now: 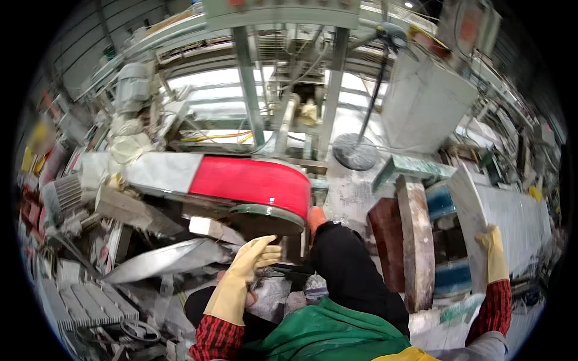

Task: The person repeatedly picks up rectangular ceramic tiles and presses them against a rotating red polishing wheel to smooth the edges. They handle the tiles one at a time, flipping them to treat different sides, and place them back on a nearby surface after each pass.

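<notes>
The left hand [241, 271], in a long yellow rubber glove over a red checked sleeve, reaches forward beside the round dark-green disc [265, 213] that sits under the red guard [253, 180] of a stone-working machine. Its grip is apart: the fingers point outward and loosely spread, closed on nothing, with the fingertips just beside the disc's lower edge. Whether they touch it cannot be told.

The right hand [494, 253], gloved the same way, is well apart from the left, out at the right of the view. Its grip is clamped on the edge of a pale grey stone slab [512, 210] that lies flat and runs away to the right.

Between the hands stands a thick stone piece [415, 240] set on edge, with a dark red slab [385, 240] just beside it. A person in a black sleeve [349, 271] leans in near the disc, one orange-gloved hand [316, 218] just beside the red guard.

The bench [355, 198] around the machine is grey and splashed with wet stone slurry. A long grey trough [162, 259] slants down to the left. The room is a cluttered workshop: steel uprights [248, 78], hoses, cables and a grey motor [133, 84] crowd the machine behind, all dusted pale.
</notes>
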A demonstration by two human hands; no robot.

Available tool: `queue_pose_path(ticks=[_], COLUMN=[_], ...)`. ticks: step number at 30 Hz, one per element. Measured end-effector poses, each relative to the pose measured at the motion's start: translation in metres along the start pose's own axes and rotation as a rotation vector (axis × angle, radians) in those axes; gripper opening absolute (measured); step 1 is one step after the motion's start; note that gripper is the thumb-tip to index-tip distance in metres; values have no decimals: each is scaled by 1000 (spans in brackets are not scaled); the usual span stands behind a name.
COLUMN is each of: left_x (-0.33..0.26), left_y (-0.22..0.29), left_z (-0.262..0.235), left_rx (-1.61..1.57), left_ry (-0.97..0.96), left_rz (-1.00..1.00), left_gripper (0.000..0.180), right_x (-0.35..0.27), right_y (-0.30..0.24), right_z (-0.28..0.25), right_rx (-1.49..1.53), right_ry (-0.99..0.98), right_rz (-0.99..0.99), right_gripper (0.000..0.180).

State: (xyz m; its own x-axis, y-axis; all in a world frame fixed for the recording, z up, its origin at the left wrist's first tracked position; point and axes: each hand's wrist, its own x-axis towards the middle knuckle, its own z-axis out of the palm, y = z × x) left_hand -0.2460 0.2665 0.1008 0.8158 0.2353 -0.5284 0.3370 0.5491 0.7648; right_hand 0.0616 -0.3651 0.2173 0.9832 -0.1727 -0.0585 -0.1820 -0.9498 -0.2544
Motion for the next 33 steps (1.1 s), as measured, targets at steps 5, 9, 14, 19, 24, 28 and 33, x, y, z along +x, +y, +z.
queue_pose_path(ticks=[5,9,14,19,24,28,33], left_x=[10,13,31,15,-4,-8,-1], left_y=[13,26,39,74,98,102,111], left_z=[20,50,65,44,5,-24,-18], left_rx=[-107,-190,-398,-901,-1052,-1112,-1139], left_ry=[-171,-359,-413,-6,171,199,222], left_rz=[147,272,597,748,855,942,875], left_gripper=[49,74,107,60,51,51,52], right_x=[-55,-79,-132,-214,-253,-245,-132], right_y=[-166,-280,-421,-508,-543,-550,-500], right_z=[3,48,95,134,148,123,167], right_rx=[4,44,-1,182,158,375,847], right_ry=[-40,65,319,492,241,-184,-105], right_rz=[-170,-690,-1376,-1829,-1842,-1787,-986], right_gripper=[38,27,29,29,35,60,67])
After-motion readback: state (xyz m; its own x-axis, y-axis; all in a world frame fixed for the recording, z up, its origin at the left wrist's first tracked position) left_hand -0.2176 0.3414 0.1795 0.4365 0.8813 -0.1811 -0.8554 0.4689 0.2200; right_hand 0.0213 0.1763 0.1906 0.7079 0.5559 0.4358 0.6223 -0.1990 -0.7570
